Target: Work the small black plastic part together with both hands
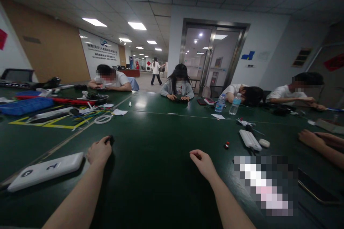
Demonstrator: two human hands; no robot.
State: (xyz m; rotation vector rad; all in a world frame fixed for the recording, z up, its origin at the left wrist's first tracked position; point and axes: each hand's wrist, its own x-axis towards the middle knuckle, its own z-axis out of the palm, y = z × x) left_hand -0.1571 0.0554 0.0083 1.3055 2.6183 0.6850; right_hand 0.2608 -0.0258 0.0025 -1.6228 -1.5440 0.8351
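My left hand (100, 150) rests on the dark green table (150, 150), its fingers closed round a small black object (110, 139) whose far end shows past the fingertips. Just left of this hand lies a long white device (48, 171) with dark markings. My right hand (202, 162) lies on the table at the right of centre, fingers curled together with thumb and forefinger nearly meeting. Whether anything is inside it cannot be made out. A small red and black item (227, 145) sits beyond it to the right.
Blue tray (27, 106), cables and a white coil (103, 119) stand at the left. Two bottles (235, 104), a white power bank (249, 140), a white case (264, 143) and a phone (318, 188) are at the right. Several people sit around; another person's hands (311, 139) rest at the right edge.
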